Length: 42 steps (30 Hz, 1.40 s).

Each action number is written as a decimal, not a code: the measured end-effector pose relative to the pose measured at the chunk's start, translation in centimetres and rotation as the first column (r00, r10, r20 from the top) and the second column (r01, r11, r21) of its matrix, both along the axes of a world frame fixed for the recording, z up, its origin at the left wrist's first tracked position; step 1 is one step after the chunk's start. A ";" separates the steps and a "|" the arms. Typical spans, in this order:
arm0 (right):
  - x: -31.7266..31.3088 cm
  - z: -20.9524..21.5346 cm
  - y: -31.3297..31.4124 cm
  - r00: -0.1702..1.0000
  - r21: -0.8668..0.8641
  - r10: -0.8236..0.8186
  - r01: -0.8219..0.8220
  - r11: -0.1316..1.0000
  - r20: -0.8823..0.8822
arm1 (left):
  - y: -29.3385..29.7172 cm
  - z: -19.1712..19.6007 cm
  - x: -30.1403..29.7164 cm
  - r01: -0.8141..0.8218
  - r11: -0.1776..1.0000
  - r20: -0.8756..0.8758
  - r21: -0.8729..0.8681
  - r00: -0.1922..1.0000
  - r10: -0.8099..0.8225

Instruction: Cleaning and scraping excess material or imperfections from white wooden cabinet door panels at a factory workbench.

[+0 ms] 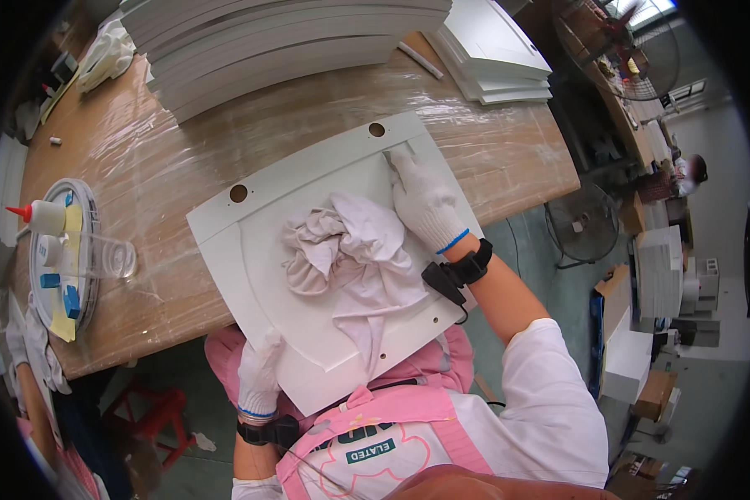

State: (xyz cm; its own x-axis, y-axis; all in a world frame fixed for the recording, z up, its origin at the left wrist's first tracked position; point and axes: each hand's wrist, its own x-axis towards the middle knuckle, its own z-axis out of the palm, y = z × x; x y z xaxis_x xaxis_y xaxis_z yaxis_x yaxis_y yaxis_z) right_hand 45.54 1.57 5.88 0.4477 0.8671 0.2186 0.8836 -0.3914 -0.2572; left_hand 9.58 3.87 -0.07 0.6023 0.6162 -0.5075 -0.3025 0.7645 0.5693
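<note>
A white cabinet door panel lies tilted across the table's front edge and my lap. It has a curved groove, two round hinge cups along its far edge and small holes nearer me. My left hand, in a white knit glove, grips its near left edge; the fingers underneath are hidden. My right hand, gloved the same way, rests on the panel's far right part, fingers stretched toward the groove. Between the hands, nearer the right one, a crumpled pale pinkish cloth sits on the panel.
Tall stacked white panels stand behind, with a smaller stack to their right. On the plastic-covered table, a round tray holds a red-tipped glue bottle, a clear cup and blue pieces. A co-worker's arm shows at far left.
</note>
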 end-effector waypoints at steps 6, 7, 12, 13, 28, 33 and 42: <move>0.0 -0.7 0.4 0.953 -0.028 -0.303 0.303 0.953 0.009 | 0.2 0.2 0.0 0.023 1.000 0.008 -0.012 1.000 -0.023; -0.3 -0.5 0.5 0.956 -0.028 -0.295 0.295 0.955 -0.002 | 0.3 0.5 0.0 0.022 0.999 0.014 -0.027 1.000 -0.022; -1.6 1.8 -0.7 0.952 0.105 0.164 -0.141 0.984 -0.258 | 0.6 0.3 -0.6 0.034 0.999 -0.087 0.004 0.996 -0.034; -0.9 2.3 -1.1 0.953 0.108 0.161 -0.137 0.985 -0.257 | 0.7 0.5 -0.6 0.041 0.999 -0.129 -0.001 0.991 -0.041; 4.9 3.4 -5.9 0.262 -0.031 -0.171 0.466 0.884 -0.950 | 0.0 -2.1 -7.6 -0.018 0.996 -0.121 -0.084 0.993 0.008; 4.8 2.4 -6.1 0.252 0.077 -0.053 0.479 0.874 -0.966 | -0.6 0.1 -5.6 -0.020 0.995 -0.368 0.097 0.928 0.055; 1.8 5.8 -3.7 0.437 0.054 -0.100 0.325 0.944 -0.894 | 0.3 1.8 -3.3 -0.045 0.999 -0.195 0.000 0.980 0.044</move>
State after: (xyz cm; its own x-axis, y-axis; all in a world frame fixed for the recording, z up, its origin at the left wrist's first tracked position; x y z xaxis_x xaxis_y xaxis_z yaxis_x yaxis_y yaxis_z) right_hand 47.30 -2.12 11.71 0.6605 0.7055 -0.2567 0.0428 -0.3768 -0.9253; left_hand 6.30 4.16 1.69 0.4631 0.6378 -0.6154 -0.2200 0.7553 0.6173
